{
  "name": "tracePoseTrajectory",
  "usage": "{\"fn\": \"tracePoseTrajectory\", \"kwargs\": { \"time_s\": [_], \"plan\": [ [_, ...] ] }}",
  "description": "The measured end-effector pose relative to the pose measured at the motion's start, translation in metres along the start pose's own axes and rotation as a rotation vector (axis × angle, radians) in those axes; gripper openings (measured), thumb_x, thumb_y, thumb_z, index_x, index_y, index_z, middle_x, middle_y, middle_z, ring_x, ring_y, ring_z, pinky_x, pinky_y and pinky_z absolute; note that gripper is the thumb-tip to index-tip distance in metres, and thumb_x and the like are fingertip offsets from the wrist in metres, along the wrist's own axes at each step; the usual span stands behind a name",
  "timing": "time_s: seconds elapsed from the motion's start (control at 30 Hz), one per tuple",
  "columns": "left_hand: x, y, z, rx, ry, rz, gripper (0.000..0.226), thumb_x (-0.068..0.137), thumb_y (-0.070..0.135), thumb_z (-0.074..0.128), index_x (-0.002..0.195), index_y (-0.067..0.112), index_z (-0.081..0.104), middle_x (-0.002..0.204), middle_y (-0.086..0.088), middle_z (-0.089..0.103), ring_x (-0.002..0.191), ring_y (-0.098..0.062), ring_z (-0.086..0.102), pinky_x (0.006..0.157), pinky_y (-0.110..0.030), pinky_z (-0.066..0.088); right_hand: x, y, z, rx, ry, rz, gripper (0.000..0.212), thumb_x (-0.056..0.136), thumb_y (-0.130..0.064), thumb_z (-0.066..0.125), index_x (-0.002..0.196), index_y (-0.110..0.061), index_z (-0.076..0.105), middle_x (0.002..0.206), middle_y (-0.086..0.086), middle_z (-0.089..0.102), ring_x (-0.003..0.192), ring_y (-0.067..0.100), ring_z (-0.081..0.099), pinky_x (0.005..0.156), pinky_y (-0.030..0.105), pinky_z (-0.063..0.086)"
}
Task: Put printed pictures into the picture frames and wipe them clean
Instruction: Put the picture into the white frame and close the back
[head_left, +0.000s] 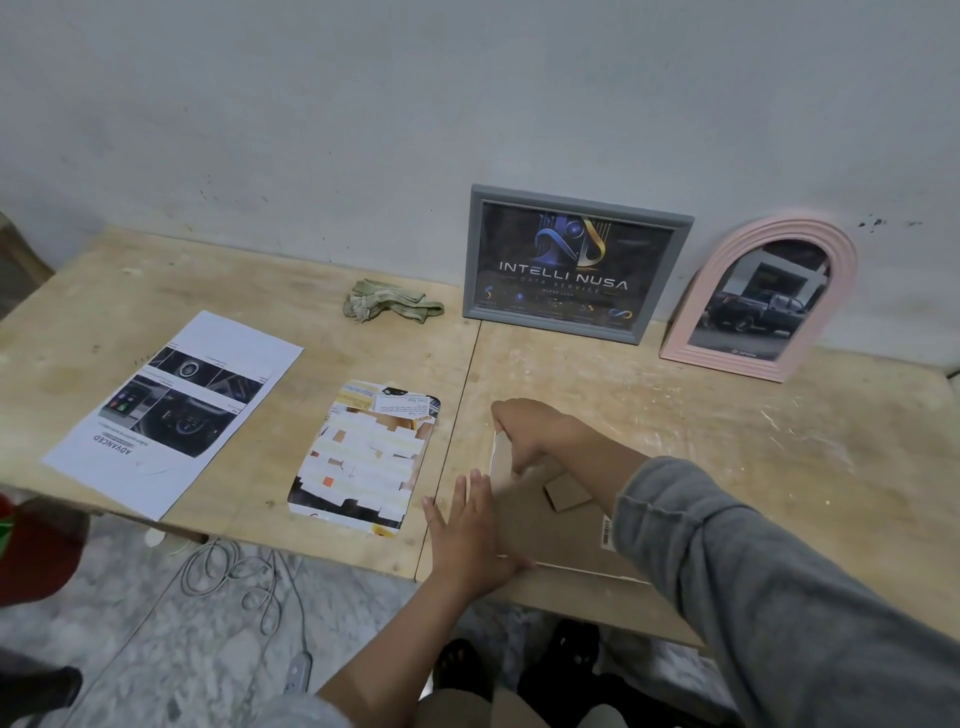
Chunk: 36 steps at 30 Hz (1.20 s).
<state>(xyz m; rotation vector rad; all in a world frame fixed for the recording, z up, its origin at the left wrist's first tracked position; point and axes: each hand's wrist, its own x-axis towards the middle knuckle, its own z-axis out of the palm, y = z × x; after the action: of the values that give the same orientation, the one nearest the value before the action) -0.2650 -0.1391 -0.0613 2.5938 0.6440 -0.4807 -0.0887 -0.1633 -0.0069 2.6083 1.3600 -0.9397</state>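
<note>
A picture frame (540, 525) lies face down near the table's front edge, its brown backing board up and a cardboard stand flap (567, 493) showing. My right hand (530, 436) grips its far left corner. My left hand (470, 530) lies flat with fingers spread on its left edge. Left of the frame lie a printed picture covered in pale notes (363, 457) and a white printed sheet with car interior photos (171, 410). A crumpled greenish cloth (389, 306) sits further back.
A grey frame holding a dark logo print (571, 262) and a pink arched frame with a truck picture (763, 301) lean on the wall. The wooden table (727, 415) has a seam down its middle. White cables (234, 577) lie on the floor; a red object (31, 545) is at left.
</note>
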Motion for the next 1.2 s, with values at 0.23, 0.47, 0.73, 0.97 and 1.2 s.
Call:
{"fn": "tracePoseTrajectory", "kwargs": {
  "time_s": [0.23, 0.47, 0.73, 0.97, 1.2],
  "plan": [
    [0.0, 0.001, 0.001, -0.025, -0.002, -0.017, 0.119, 0.07, 0.068, 0.063, 0.15, 0.014, -0.006, 0.161, 0.002, -0.008, 0.148, -0.019, -0.01, 0.11, -0.063, -0.009, -0.001, 0.006, 0.001, 0.137, -0.016, 0.028, 0.064, 0.06, -0.017, 0.087, 0.097, -0.021, 0.035, 0.081, -0.005, 0.042, 0.084, 0.021, 0.048, 0.062, 0.032, 0.041],
    [0.002, 0.002, 0.002, -0.084, -0.029, -0.048, 0.122, 0.071, 0.063, 0.067, 0.15, 0.012, -0.009, 0.16, 0.003, -0.013, 0.148, -0.016, -0.014, 0.109, -0.065, -0.007, -0.001, 0.011, 0.008, 0.164, -0.009, 0.035, 0.074, 0.061, -0.018, 0.087, 0.12, -0.016, 0.043, 0.099, -0.002, 0.046, 0.092, 0.02, 0.047, 0.07, 0.029, 0.039],
    [0.001, 0.007, 0.003, -0.092, -0.005, -0.061, 0.121, 0.071, 0.058, 0.069, 0.15, 0.007, -0.007, 0.161, -0.001, -0.004, 0.148, -0.015, -0.008, 0.11, -0.064, -0.007, 0.002, 0.015, 0.011, 0.179, 0.017, 0.057, 0.077, 0.059, -0.02, 0.088, 0.124, -0.014, 0.047, 0.118, 0.004, 0.052, 0.103, 0.022, 0.051, 0.077, 0.03, 0.045],
    [0.0, 0.01, 0.001, -0.044, 0.029, -0.06, 0.114, 0.073, 0.052, 0.07, 0.149, 0.003, 0.0, 0.161, -0.005, 0.006, 0.149, -0.013, -0.003, 0.112, -0.06, -0.007, 0.0, 0.014, 0.007, 0.224, 0.017, 0.077, 0.06, 0.06, -0.018, 0.086, 0.104, -0.02, 0.045, 0.108, 0.002, 0.051, 0.093, 0.022, 0.052, 0.064, 0.03, 0.043],
    [-0.004, 0.012, 0.002, -0.108, 0.08, -0.074, 0.113, 0.07, 0.052, 0.074, 0.149, 0.006, 0.007, 0.159, -0.005, 0.012, 0.145, -0.016, 0.021, 0.113, -0.056, -0.01, -0.001, 0.012, 0.002, 0.266, 0.0, 0.099, 0.056, 0.062, -0.019, 0.084, 0.099, -0.022, 0.042, 0.105, 0.001, 0.048, 0.092, 0.022, 0.05, 0.064, 0.03, 0.042]
  ]
}}
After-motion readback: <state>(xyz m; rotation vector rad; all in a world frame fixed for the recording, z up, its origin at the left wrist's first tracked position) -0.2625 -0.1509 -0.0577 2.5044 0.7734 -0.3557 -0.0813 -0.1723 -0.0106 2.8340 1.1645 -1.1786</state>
